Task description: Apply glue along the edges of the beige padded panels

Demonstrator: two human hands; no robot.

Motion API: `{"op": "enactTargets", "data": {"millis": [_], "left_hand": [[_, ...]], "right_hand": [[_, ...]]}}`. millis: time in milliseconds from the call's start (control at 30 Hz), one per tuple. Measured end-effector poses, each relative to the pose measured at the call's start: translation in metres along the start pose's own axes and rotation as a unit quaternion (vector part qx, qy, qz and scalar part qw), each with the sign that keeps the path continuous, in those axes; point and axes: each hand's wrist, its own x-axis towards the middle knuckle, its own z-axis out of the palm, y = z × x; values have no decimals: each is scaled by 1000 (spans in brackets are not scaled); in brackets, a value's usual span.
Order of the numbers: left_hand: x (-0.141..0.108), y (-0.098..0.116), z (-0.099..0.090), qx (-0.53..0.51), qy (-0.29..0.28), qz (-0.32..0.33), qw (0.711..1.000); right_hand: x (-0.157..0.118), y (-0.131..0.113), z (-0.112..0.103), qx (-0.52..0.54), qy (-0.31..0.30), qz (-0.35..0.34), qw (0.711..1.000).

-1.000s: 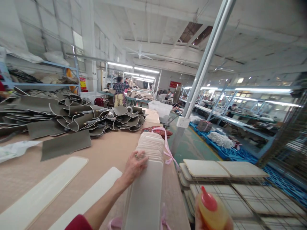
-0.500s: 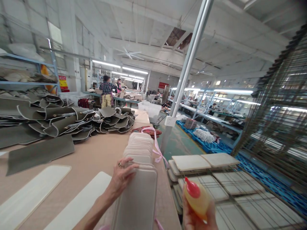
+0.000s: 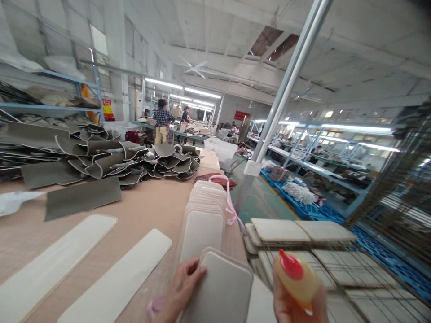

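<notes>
Brownish-pink table (image 3: pixel 141 202) in a big workshop, and the left hand (image 3: pixel 184 285) has a pale grey, round-cornered panel (image 3: pixel 224 287) pinched at its near-left edge, bottom of it cut off by the frame. Right hand (image 3: pixel 281 300) is wrapped round a yellowish squeeze bottle with a red nozzle (image 3: pixel 298 276); its base and most of the fingers are hard to see. Just beyond the held panel there's an overlapping row of similar panels (image 3: pixel 204 224), lower ones mostly hidden. Far left, dark grey-green pieces with white edges (image 3: pixel 101 157) sit heaped.
</notes>
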Motion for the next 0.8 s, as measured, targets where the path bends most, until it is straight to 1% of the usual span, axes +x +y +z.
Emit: {"op": "enactTargets", "data": {"millis": [67, 133, 200, 233, 267, 333, 400, 467, 567, 667, 800], "left_hand": [[-10, 1, 5, -33, -10, -19, 999], [-16, 16, 10, -38, -13, -15, 999], [-16, 42, 13, -1, -32, 7, 999], [-14, 58, 13, 34, -47, 21, 998], [-11, 74, 12, 74, -74, 36, 994], [-5, 103, 9, 152, -149, 66, 975], [1, 127, 6, 213, -221, 99, 946], [5, 145, 5, 252, -282, 129, 917], [7, 166, 8, 275, -365, 156, 876], [5, 184, 14, 281, -420, 162, 848], [1, 200, 19, 300, -449, 156, 827]], "right_hand": [[2, -1, 1, -11, -1, -2, 1000], [3, -4, 5, -39, -7, -12, 999], [0, -10, 13, -84, -35, -42, 995], [-3, -13, 18, -111, -52, -60, 991], [-7, -17, 23, -136, -69, -77, 985], [-14, -25, 32, -174, -83, -89, 977], [-20, -34, 38, -190, -82, -86, 975], [-23, -42, 38, -193, -73, -85, 975], [-26, -50, 34, -203, -65, -86, 973], [-31, -54, 29, -231, -75, -95, 965], [-35, -60, 25, -250, -79, -104, 959]]}}
